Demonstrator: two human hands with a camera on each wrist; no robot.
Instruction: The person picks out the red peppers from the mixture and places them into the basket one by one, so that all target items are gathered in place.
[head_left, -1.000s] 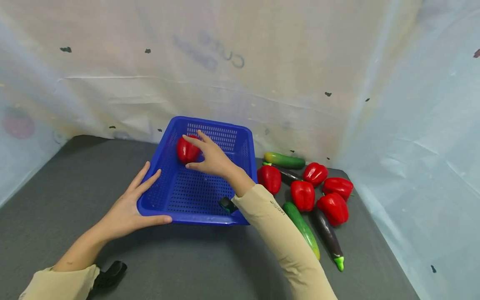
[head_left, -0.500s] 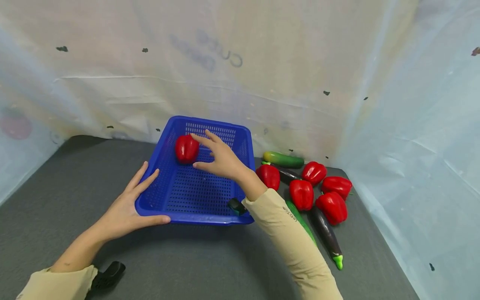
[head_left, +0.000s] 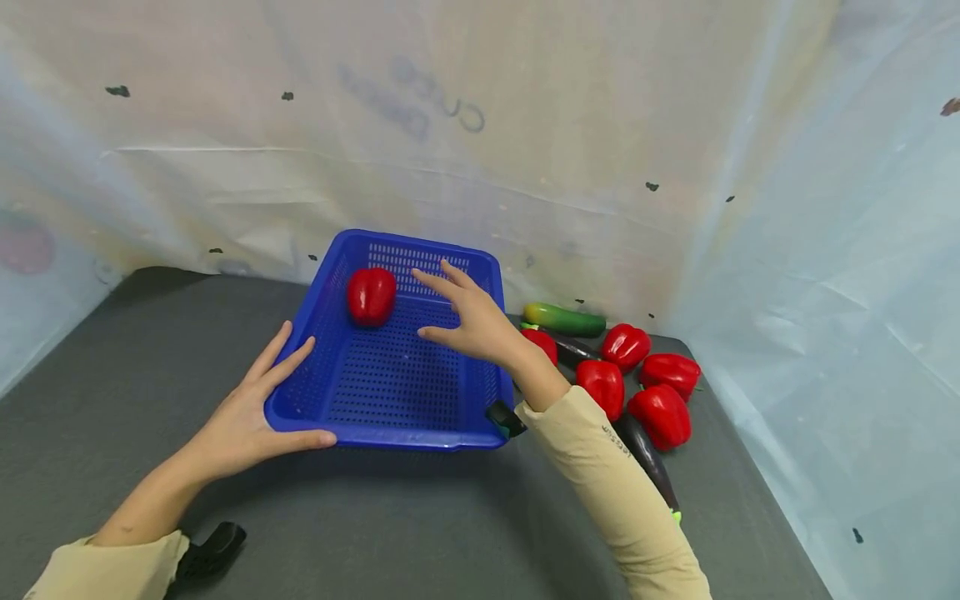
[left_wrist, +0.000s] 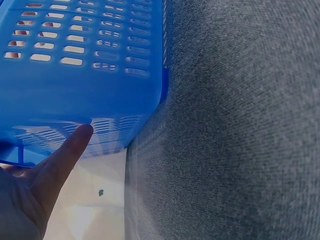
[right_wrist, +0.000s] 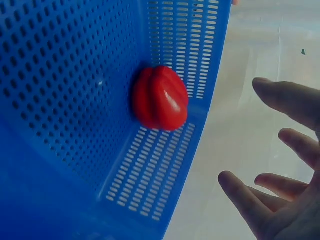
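Observation:
A blue perforated plastic basket [head_left: 420,437] stands on the dark grey table, with one red bell pepper [head_left: 371,297] in its far left corner. My left hand [head_left: 238,423] spans the near left corner of the basket, thumb along the front and straight fingers spread over the left rim. In the left wrist view that thumb [left_wrist: 75,142] lies against the basket wall. My right hand [head_left: 483,325] hovers over the right part of the basket, holding nothing, fingers spread and apart from the pepper. The right wrist view shows the bell pepper [right_wrist: 161,98] resting against the slotted walls.
To the basket's right lie several more red bell peppers [head_left: 660,415], a green cucumber [head_left: 564,319] and two dark eggplants [head_left: 647,458], partly hidden by my right arm. A plastic sheet [head_left: 570,108] hangs behind the table [head_left: 390,517].
My right hand has drawn away from the red bell pepper toward the basket's right side, leaving the pepper in the far left corner. The left hand keeps its place at the basket's corner.

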